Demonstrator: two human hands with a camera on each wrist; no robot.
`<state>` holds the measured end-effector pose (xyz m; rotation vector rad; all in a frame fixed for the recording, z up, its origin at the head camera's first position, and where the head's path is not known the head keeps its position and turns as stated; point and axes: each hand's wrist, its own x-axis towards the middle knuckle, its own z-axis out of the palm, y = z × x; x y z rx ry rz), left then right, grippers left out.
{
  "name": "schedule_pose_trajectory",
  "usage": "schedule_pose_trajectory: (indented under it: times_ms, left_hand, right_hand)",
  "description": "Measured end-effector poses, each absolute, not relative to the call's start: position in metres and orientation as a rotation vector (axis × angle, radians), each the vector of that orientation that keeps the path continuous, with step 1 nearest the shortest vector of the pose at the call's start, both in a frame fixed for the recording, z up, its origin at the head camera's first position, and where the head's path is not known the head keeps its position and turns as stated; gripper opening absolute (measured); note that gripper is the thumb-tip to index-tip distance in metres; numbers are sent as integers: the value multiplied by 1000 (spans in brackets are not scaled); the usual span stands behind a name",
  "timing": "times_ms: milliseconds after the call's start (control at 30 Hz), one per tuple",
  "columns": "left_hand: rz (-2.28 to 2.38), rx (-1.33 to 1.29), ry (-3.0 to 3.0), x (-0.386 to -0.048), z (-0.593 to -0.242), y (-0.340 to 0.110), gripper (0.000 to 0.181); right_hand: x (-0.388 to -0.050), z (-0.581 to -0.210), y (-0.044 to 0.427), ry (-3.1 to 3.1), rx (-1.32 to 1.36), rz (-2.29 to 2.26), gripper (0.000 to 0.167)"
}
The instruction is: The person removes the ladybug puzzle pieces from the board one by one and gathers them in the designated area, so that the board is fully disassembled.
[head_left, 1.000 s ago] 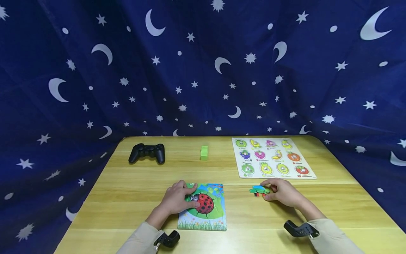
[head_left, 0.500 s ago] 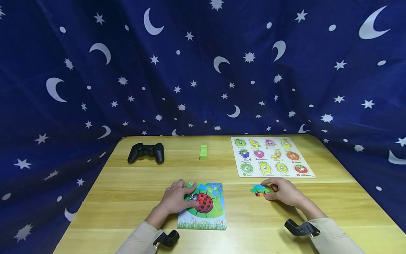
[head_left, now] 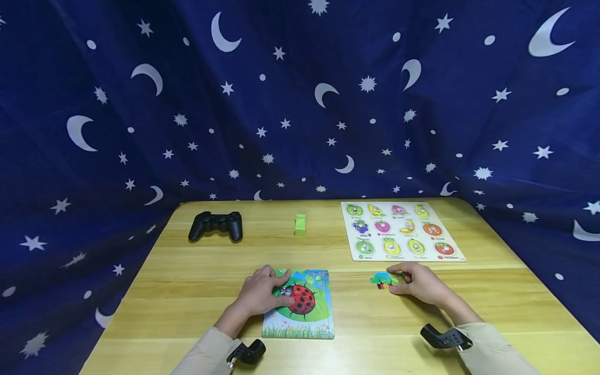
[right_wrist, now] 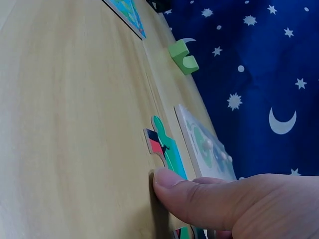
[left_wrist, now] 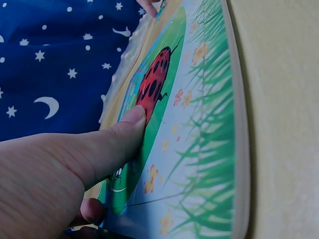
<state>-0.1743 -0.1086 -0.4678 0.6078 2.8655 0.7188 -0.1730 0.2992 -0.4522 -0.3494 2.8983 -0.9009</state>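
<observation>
Two hands work over the wooden table (head_left: 356, 312), each with a piece of picture puzzle at its fingers. The left hand (head_left: 259, 296) rests on the upper left part of the ladybug puzzle (head_left: 307, 304); its thumb and forefinger stand spread apart, the thumb tip pressed on the red bug itself. The rest of the picture reaches out to the right of that hand and toward the person, its grassy edge nearest the body.

The right hand (head_left: 421, 284) pinches a puzzle piece (head_left: 384, 279) between thumb and fingers. The piece pokes out to the left of the fingertips, blue on the far side, green in the middle, red and black on the near side; the hand hides part of it. Whether it touches the wood, I cannot tell. It is well apart from the ladybug puzzle, in the space between the hands.

Just beyond the right hand lies the fruit board (head_left: 395, 229). The green block (head_left: 300, 225) sits farther out than the left hand and to its right, while the black game controller (head_left: 215, 226) is beyond that hand, toward its left.
</observation>
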Motion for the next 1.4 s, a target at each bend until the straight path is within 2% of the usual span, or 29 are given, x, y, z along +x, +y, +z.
schedule_pose_trajectory:
  times_ms: [167,567,1100,1233,1400]
  left_hand:
    - [705,604,2862,-174,-469,-108,71]
    - [710,607,2866,-175,-470,-108,71]
    - [730,605,2857,-174,-468,-108,71]
    - [729,607,2866,-174,-468,-108,70]
    - [727,605,2873,-174,-469,-108,70]
  right_hand:
    - [-172,-451,298,2895,-348,-898,40]
    - [-169,-449,296,2885,-301,-887,40]
    - [-170,-443,292,2960,-362,-896,40]
    - [-169,-444,275,2963,-373,-931,37]
    - [-165,-448,230,2949,-491,-1003,34]
